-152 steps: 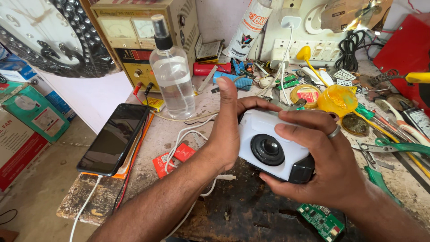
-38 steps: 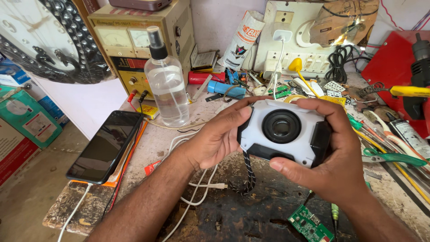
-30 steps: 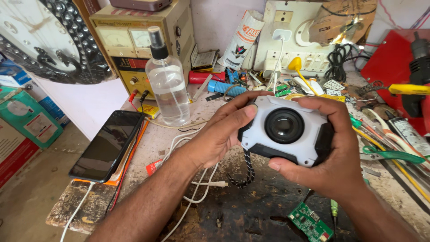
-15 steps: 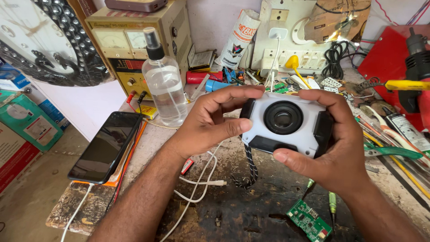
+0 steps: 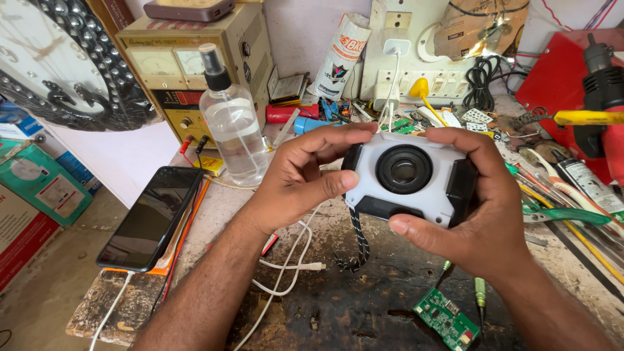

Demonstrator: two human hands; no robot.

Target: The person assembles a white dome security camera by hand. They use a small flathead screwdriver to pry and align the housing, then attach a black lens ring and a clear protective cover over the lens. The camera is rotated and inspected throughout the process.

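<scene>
— Over the cluttered workbench [image 5: 364, 305], from my head camera, what am I holding?

— Both my hands grasp the small white speaker [image 5: 408, 177], lifted above the bench with its round black grille facing me. My left hand [image 5: 300, 177] wraps its left edge, thumb pressed on the front corner and fingers curled over the top. My right hand [image 5: 482, 208] clasps the right side, thumb under the lower front edge, fingers over the black end panel.

— And what differs from half a second ago?

— The speaker sits a little lower and more level in my grip, and my left thumb now lies flatter across its face. Five seconds back I held it lower and tilted away; now it is raised and squared to me. Its braided black cord [image 5: 357, 240] hangs down from the lower left corner, its end reaching the bench.

— What lies around?

— A clear spray bottle [image 5: 233, 127] stands behind my left hand, a dark phone [image 5: 151, 218] lies well to the left, a white cable [image 5: 286, 273] trails under my left wrist, and a green circuit board [image 5: 446, 318] lies near my right forearm.
</scene>
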